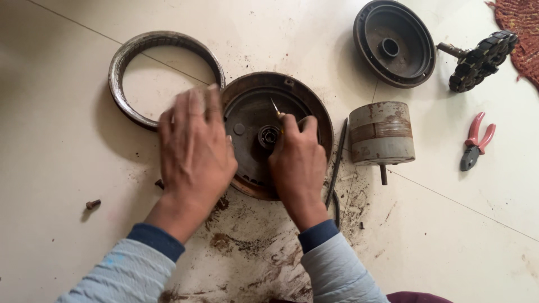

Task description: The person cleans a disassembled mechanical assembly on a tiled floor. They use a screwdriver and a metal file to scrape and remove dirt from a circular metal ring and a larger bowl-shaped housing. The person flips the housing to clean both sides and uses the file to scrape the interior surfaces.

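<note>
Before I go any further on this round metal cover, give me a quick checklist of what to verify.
1. Left hand steadies the round cover at its rim: ok.
2. Right hand holds the thin tool by the centre bearing: ok.
3. Tool tip seated in the bearing: cannot tell, fingers hide it.
4. Loose ring lies apart from the cover: cannot tell, the left hand hides the gap.
5. Pliers lie to the right: ok.
6. Floor clean under the cover: not ok, rusty grime.

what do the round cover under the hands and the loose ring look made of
Cover: looks like cast or pressed metal, dull grey inside with a rusty brown rim. Ring: likely steel, worn grey sheen with brown rust patches. Grime hides the exact finish on both.
</note>
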A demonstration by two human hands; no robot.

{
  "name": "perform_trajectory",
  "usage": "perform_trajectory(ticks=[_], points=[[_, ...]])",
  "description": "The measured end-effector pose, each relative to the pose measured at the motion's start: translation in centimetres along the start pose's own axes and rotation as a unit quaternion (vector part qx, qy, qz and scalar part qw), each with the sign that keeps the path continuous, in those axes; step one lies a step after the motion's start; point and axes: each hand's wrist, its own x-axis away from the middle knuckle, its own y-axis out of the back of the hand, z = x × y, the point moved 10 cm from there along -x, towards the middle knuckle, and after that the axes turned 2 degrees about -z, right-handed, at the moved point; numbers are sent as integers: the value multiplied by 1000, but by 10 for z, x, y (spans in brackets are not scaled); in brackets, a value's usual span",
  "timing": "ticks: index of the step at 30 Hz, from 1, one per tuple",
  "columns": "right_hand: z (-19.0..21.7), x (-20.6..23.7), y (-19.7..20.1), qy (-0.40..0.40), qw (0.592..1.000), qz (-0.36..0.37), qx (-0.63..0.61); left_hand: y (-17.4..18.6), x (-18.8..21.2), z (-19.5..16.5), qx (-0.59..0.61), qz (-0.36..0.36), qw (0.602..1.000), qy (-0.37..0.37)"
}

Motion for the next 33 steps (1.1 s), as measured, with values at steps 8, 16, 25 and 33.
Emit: perform_trajectory(ticks=[8,16,25,33], points=[[-4,2,-9,-15,999,32,-24,-37,16,34,125,312,929,155],[14,1,-1,55,994,38,-84,12,-18,41,165,-10,983,82],[-16,3,-24,-63,994,73,-53,-56,20,27,173,353,910,130],[-12,-10,-18,30,997,61,-22,-38,2,42,219,262,924,174]])
